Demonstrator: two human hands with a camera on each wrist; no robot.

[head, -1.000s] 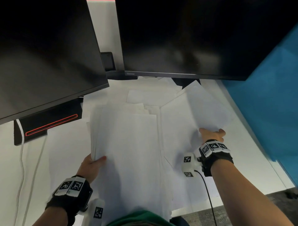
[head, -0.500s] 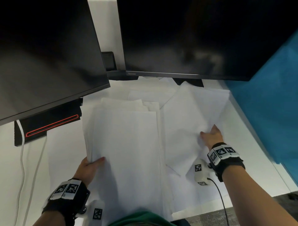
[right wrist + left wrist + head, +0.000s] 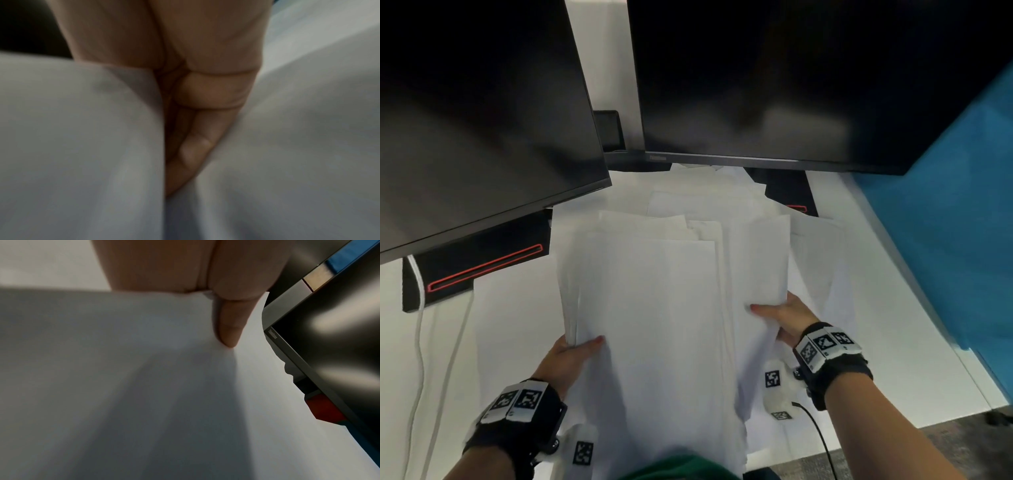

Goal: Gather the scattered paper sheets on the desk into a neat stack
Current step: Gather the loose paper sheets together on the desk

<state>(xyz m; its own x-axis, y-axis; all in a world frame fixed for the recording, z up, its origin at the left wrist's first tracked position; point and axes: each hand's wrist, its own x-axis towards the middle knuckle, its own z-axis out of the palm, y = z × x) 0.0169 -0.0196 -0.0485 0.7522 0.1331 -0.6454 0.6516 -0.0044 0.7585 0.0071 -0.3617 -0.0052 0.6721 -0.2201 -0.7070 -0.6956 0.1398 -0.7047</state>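
Holding the pile of paper [image 3: 654,308] between both hands, I have most of the sheets gathered in front of me, over the white desk [image 3: 510,318] and below the two dark monitors [image 3: 774,85]. My left hand [image 3: 566,356] grips the near left edge, thumb on top and fingers hidden beneath. My right hand [image 3: 782,318] pinches the right side the same way, thumb lying across the top sheet; the right wrist view is blurred, but it shows a finger tucked into a fold of paper.

The pile is far from square, I think: the far ends of the sheets fan out in steps, and the right-hand part sits skewed and buckles near my thumb. More loose sheets [image 3: 822,260] lie flat on the desk to the right and toward the monitors, so the gathering is not finished.

To do this step well, I would keep the grip light, since a hard pinch creases thin paper. I would slide the right part in until the long edges meet, then stand the pile on edge and tap it level. The main risk is lower sheets slipping out while I shift.
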